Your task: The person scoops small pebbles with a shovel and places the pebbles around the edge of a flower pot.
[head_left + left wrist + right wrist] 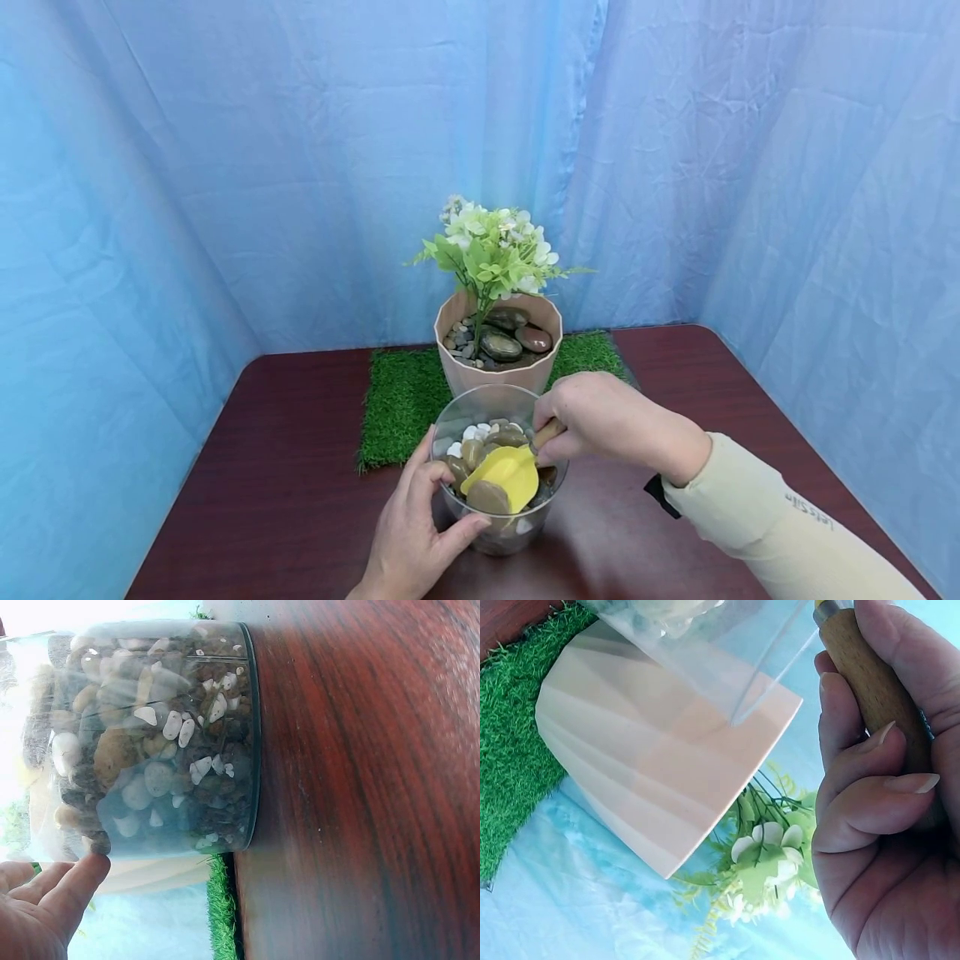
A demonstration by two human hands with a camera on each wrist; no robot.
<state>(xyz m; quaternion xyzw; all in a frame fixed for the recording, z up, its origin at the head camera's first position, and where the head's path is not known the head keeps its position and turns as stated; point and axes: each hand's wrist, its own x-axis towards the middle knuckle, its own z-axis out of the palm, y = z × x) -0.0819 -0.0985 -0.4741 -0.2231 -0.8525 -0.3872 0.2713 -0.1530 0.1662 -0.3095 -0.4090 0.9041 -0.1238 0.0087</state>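
Observation:
A clear plastic container [504,543] full of stones stands on the table in front of the flowerpot. My left hand [412,521] holds its near left side, thumb and fingers spread around the wall; in the left wrist view, fingertips [86,877] touch the plastic. My right hand [600,421] grips the wooden handle [866,679] of a small garden trowel. Its yellow blade [512,471] lies inside the container among the stones, with a flat brown stone [488,497] on it. White pebbles [477,432] and brown stones surround the blade.
Behind the container stands a pale pink pot [495,381] with white artificial flowers [498,242] and large dark stones [501,343]. It rests on a green turf mat [401,400]. The dark red table [285,467] is bordered by blue curtains [337,167].

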